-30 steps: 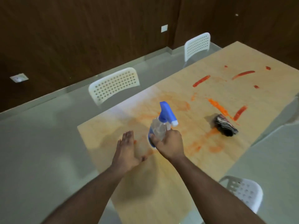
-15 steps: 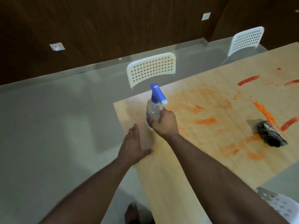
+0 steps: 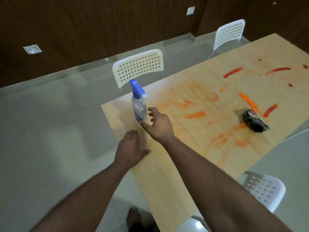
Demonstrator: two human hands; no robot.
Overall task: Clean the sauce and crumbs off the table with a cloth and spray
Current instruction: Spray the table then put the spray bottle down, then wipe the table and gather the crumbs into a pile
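Observation:
A clear spray bottle (image 3: 139, 104) with a blue trigger head stands upright near the left corner of the light wooden table (image 3: 184, 164). My right hand (image 3: 158, 124) hovers just right of the bottle with fingers spread, holding nothing. Flat on the table's left edge, below the bottle, rests my left hand (image 3: 131, 148). A crumpled dark cloth (image 3: 255, 122) lies on the table to the right. Red sauce streaks (image 3: 233, 72) and smeared orange patches (image 3: 195, 114) cover the tabletop between the bottle and the cloth.
White perforated chairs stand around the table: one behind the bottle (image 3: 138, 66), one at the far end (image 3: 229, 33), one at the near right (image 3: 265, 190). A dark wood-panelled wall (image 3: 100, 27) runs behind. My foot (image 3: 133, 216) shows on the grey floor.
My right hand set the spray bottle down near the table's left corner and let go of it, its fingers now spread. The view shifted back right. My left hand stayed flat at the edge.

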